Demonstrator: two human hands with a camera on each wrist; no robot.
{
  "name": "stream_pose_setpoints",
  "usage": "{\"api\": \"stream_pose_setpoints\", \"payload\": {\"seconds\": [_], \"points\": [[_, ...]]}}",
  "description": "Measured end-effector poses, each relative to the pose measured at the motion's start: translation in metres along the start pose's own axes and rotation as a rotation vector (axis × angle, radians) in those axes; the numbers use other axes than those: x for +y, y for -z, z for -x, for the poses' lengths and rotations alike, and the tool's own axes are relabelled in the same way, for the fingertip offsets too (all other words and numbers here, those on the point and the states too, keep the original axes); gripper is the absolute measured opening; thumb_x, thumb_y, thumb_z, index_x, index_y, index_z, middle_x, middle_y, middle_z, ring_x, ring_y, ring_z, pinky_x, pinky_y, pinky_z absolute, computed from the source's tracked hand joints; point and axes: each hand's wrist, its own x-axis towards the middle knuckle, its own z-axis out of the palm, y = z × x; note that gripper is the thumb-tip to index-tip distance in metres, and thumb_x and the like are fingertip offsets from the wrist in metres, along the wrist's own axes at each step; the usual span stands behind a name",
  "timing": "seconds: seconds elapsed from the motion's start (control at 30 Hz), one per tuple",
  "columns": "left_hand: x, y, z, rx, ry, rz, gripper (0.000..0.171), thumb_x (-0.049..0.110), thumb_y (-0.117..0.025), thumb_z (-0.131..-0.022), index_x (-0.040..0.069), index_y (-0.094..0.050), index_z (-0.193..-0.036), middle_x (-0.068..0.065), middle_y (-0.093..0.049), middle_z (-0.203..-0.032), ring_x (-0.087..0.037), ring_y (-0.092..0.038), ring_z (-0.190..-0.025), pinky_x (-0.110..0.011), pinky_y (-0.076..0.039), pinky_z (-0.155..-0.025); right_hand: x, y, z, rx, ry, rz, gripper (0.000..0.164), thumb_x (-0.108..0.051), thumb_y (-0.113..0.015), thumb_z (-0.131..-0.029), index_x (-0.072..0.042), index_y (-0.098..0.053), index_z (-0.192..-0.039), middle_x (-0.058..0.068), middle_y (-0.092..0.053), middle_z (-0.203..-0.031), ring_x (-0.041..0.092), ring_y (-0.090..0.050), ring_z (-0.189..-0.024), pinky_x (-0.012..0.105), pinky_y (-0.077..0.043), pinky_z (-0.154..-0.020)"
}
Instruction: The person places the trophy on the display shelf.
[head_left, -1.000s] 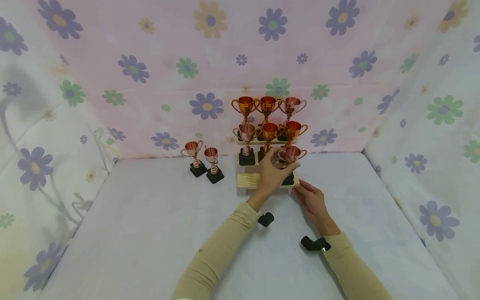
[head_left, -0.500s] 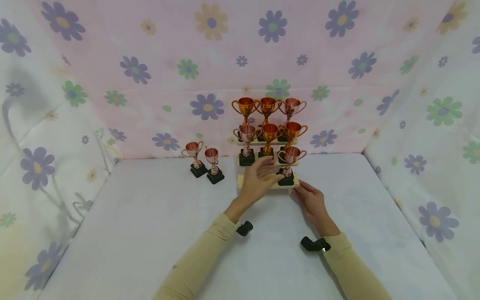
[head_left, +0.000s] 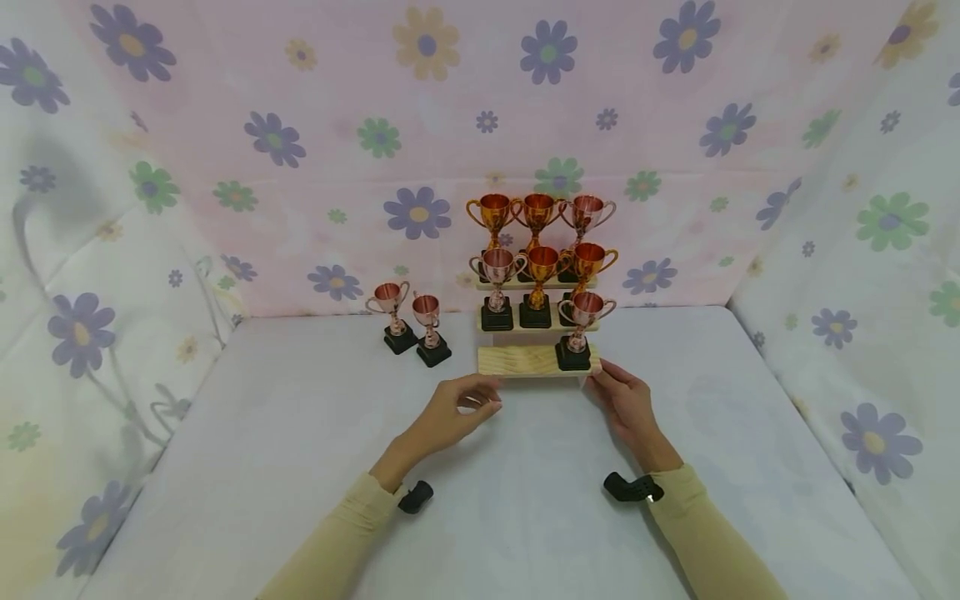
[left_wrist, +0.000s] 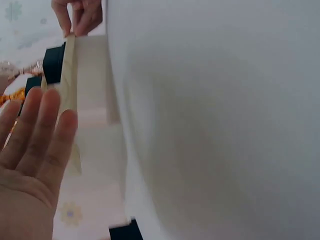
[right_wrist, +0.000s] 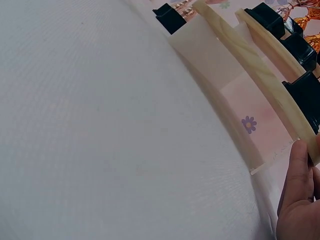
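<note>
A tiered wooden display stand [head_left: 517, 362] holds small trophy cups on black bases. On its lowest board, at the right end, stands a rose-gold trophy [head_left: 587, 310]. My right hand [head_left: 627, 407] pinches the right end of that board; the right wrist view shows a finger [right_wrist: 298, 170] under the board's edge. In front of the stand's left end, my left hand [head_left: 454, 411] hovers with relaxed fingers and holds nothing. The left wrist view shows its fingers [left_wrist: 42, 135] spread out. Left of the stand, two rose-gold trophies [head_left: 389, 297] [head_left: 426, 310] stand on the table.
The upper two boards carry gold and rose-gold trophies, among them a gold one [head_left: 542, 265] in the middle row. A flowered cloth backdrop [head_left: 337, 167] rises behind and at both sides. White cloth covers the table [head_left: 300, 433].
My left hand has let go of the rose-gold trophy on the lowest board and moved left and toward me. My right hand stays at the board's end.
</note>
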Motion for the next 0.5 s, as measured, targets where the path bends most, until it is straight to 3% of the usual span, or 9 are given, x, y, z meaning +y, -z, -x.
{"api": "stream_pose_setpoints", "payload": {"seconds": [0.17,0.5], "points": [[-0.008,0.032,0.017,-0.054,0.065,-0.093,0.029,0.013,-0.069,-0.098,-0.002,-0.067,-0.123,-0.004,-0.072,-0.103,-0.015,-0.069,-0.095,-0.029,-0.061,-0.086,0.000,-0.001,0.000,0.004,0.006,-0.003,0.055,-0.007,-0.062,-0.101,0.007,-0.041,-0.150,-0.008,-0.067,-0.107,0.004,-0.068,-0.100,0.018,-0.057,-0.093],[-0.016,0.099,0.045,-0.014,0.182,-0.223,0.034,0.014,-0.070,-0.097,-0.002,-0.065,-0.126,-0.009,-0.072,-0.107,-0.022,-0.068,-0.098,-0.037,-0.060,-0.090,-0.001,-0.003,0.003,-0.005,-0.017,-0.011,0.053,-0.006,-0.058,-0.103,0.006,-0.039,-0.151,-0.008,-0.066,-0.108,0.004,-0.067,-0.102,0.019,-0.055,-0.097]]}}
